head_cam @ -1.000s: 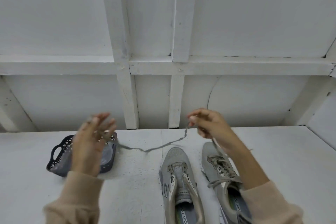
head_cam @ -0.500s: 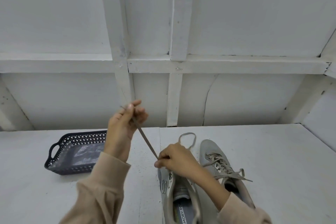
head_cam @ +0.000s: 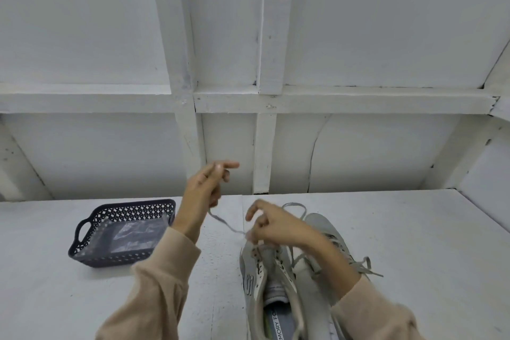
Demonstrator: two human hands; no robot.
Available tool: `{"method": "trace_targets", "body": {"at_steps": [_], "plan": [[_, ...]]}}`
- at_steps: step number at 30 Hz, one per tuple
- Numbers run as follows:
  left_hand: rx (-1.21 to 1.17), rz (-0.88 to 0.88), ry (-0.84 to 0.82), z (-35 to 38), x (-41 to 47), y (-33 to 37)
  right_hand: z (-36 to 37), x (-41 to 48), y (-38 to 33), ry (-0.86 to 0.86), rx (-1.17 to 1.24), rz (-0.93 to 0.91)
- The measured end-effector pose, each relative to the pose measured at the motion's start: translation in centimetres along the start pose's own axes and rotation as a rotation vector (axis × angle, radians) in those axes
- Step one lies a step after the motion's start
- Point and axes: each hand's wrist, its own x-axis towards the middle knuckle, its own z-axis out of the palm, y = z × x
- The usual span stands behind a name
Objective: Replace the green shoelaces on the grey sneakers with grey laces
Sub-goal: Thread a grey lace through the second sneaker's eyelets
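Two grey sneakers stand side by side on the white table. The left sneaker [head_cam: 256,279] has open eyelets and no lacing across its tongue. The right sneaker [head_cam: 325,232] is laced, its loose ends lying to the right. A grey lace [head_cam: 226,225] runs slack from my left hand [head_cam: 205,190], raised above the table, down to my right hand [head_cam: 273,226]. My right hand pinches the lace at the left sneaker's front eyelets. A loop of the same lace [head_cam: 294,205] lies past the toes. My left hand holds the lace's upper end between its fingers.
A dark perforated basket [head_cam: 82,229] with clear plastic bags inside sits on the table to the left. A white framed wall rises right behind the table's back edge. Bare white tabletop lies to the right of the shoes.
The lace, taut half a second ago, now sags. My left hand has shifted slightly right, and my right hand has stayed at the left sneaker's toe end with fingers spreading.
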Motion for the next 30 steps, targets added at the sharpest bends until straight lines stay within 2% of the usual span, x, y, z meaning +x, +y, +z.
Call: {"method": "trace_targets", "body": {"at_steps": [2,5,8,12,15,20,25,28,30], "plan": [[0.078,-0.054,-0.128,0.9,-1.1,-1.4,-1.7,-0.2,-1.9,0.038,0.127,-0.077],[0.072,-0.128,-0.308,2.2,-2.2,-2.9,-3.1,-0.2,-3.4,0.046,0.168,-0.157],[0.101,-0.122,-0.305,2.3,-2.0,-3.8,-4.1,-0.8,-3.3,-0.023,0.182,-0.165],[0.355,-0.013,-0.298,2.1,-1.2,-5.1,-4.2,-1.6,-2.7,-0.054,0.239,-0.106],[0.506,0.012,-0.17,1.0,0.3,-7.1,-4.4,-2.4,-2.5,0.052,0.221,-0.078],[0.52,-0.187,0.129,-2.3,3.6,-10.6,-6.4,-5.2,-2.2,0.111,0.281,-0.141],[0.49,-0.269,0.215,-4.3,6.6,-11.8,-7.5,-6.9,-1.9,0.108,0.371,-0.25],[0.484,-0.235,0.229,-4.6,7.8,-11.4,-7.4,-6.9,-1.4,0.087,0.438,-0.295],[0.577,-0.177,0.193,-4.6,8.0,-11.3,-7.0,-6.5,-0.7,0.045,0.464,-0.312]]}}
